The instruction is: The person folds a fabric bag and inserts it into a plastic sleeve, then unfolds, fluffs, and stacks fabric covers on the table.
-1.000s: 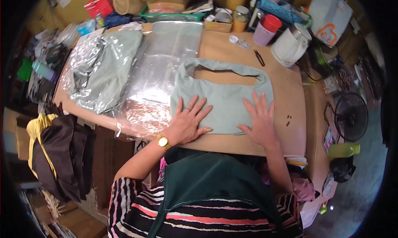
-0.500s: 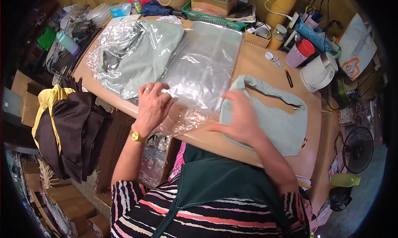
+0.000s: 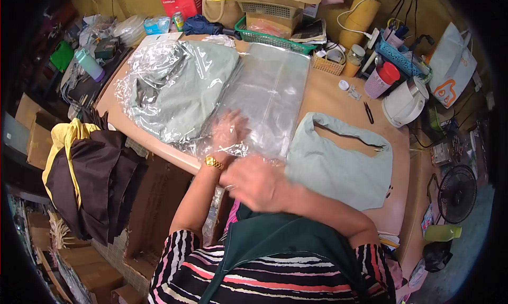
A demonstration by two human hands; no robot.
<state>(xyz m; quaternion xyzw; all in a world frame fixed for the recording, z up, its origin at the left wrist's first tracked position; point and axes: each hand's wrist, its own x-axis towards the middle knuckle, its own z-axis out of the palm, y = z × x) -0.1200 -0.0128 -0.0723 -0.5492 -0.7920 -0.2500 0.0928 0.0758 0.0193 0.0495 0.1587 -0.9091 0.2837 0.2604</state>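
A pale green cloth bag [image 3: 338,166] lies flat on the right of the table, its strap loop at the top. Clear plastic sleeves [image 3: 270,87] lie in the middle, beside green bags in clear plastic [image 3: 185,92] at the left. My left hand [image 3: 230,132], slightly blurred, is inside or under clear film at the sleeves' near end; its fingers are apart. Close to my left wrist, my right hand [image 3: 254,185] is smeared by motion near the table's front edge. Whether it holds film cannot be made out.
Black snips [image 3: 368,113], a white kettle [image 3: 406,103] and a red-topped pink cup [image 3: 382,80] stand or lie at the right. A green basket [image 3: 275,40] lines the back. Dark cloth with a yellow tie [image 3: 100,177] hangs at the left. A fan [image 3: 457,193] is far right.
Both hands have left the green bag. My left hand went to the plastic at the left and its fingers spread; my right hand followed leftward and nearer my body. The camera view has shifted.
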